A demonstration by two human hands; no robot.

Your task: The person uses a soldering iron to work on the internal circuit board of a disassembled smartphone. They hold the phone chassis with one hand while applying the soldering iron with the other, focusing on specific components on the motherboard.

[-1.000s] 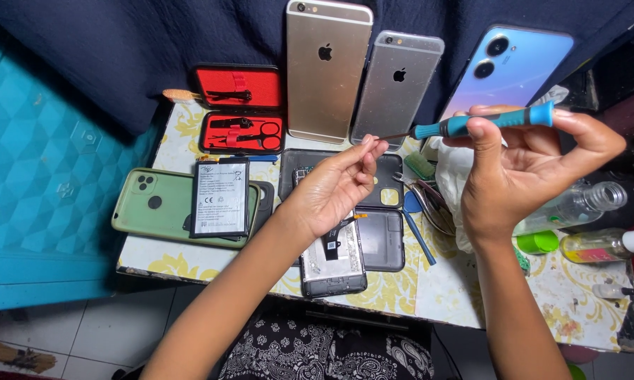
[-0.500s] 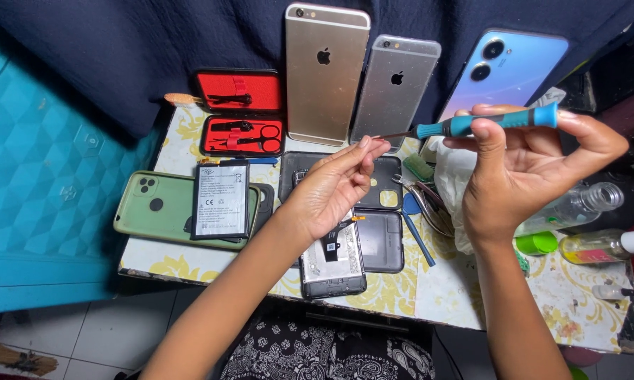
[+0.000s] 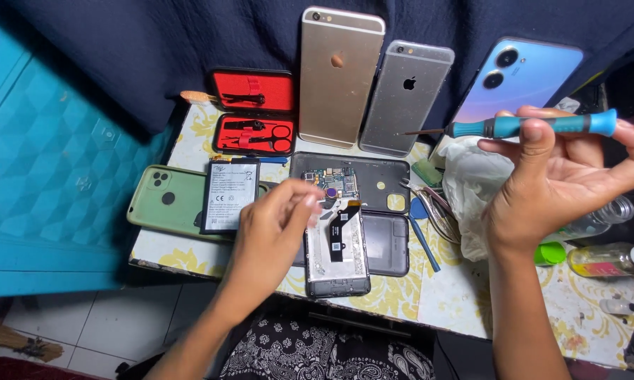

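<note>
My right hand (image 3: 542, 183) is raised above the table's right side and grips a teal screwdriver (image 3: 535, 127), held level with its thin tip pointing left. My left hand (image 3: 275, 229) hovers low over the table with thumb and fingertips pinched together; I cannot see anything between them. Just right of that hand lies an opened phone (image 3: 337, 250) with its circuit board and a black flex cable showing. Behind the phone rests a black inner frame (image 3: 380, 179), and a black back cover (image 3: 391, 243) lies beside it.
A battery (image 3: 230, 195) lies on a green phone (image 3: 163, 204) at left. A red tool case (image 3: 254, 112) stands open behind. Gold (image 3: 339, 77), grey (image 3: 406, 98) and blue (image 3: 521, 81) phones lean on dark cloth. White bag (image 3: 468, 183), blue pry tool (image 3: 424, 243), bottle (image 3: 605, 259) at right.
My left hand has dropped from near the screwdriver tip down and left to the front of the opened phone, uncovering it. My right hand has shifted slightly right with the screwdriver.
</note>
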